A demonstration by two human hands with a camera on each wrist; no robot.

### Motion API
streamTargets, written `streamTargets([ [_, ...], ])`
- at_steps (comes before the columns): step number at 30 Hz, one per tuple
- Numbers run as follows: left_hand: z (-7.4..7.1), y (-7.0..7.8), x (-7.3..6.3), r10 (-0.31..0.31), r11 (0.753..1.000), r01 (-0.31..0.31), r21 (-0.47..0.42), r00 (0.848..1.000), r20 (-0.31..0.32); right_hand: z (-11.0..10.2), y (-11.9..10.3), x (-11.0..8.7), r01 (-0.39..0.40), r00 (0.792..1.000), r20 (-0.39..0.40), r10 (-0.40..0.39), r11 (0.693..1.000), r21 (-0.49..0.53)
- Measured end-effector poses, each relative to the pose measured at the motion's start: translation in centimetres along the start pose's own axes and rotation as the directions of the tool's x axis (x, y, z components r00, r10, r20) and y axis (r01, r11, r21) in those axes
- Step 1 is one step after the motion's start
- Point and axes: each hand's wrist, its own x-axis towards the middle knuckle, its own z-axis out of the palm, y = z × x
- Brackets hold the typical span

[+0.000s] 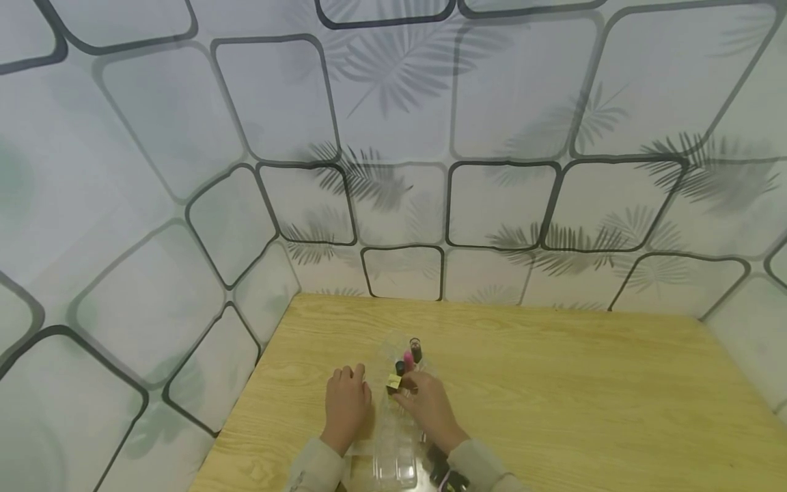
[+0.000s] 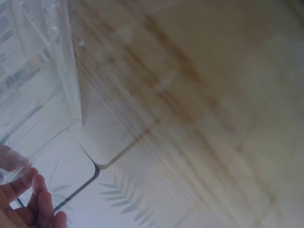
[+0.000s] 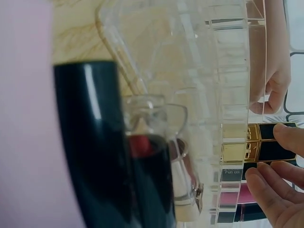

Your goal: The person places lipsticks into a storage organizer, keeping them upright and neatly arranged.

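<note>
My right hand [image 1: 433,408] pinches a black-and-gold lipstick [image 3: 266,143] between thumb and fingers, at a slot of the clear plastic organizer [image 1: 389,437]. In the right wrist view, the lipstick's gold end sits inside the organizer wall. Next to it in the row stand a pink tube [image 3: 237,193] and a dark tube [image 1: 415,350]. My left hand [image 1: 346,403] is beside the organizer's left side, its fingers loosely bent. In the left wrist view, clear plastic crosses its thumb; whether the fingers touch the organizer is hard to tell.
Close to the right wrist camera stand a dark green tube [image 3: 90,142] and a red lipstick [image 3: 147,147] with a dark base. More dark items [image 1: 451,478] lie under the right forearm. Patterned walls border the wooden table [image 1: 565,396] behind and at the left.
</note>
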Motion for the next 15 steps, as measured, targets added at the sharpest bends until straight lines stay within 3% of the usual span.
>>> streamTargets([
  [7, 0.17, -0.07, -0.05, 0.006, 1.000, -0.006, -0.008, 1.000, -0.020, -0.32, -0.11, 0.00, 0.064, 0.998, -0.011, -0.065, 0.994, -0.092],
  [15, 0.07, -0.09, -0.08, 0.014, 1.000, -0.014, -0.006, 0.999, -0.035, -0.59, 0.07, -0.24, 0.190, 0.979, -0.021, -0.203, 0.946, -0.264],
])
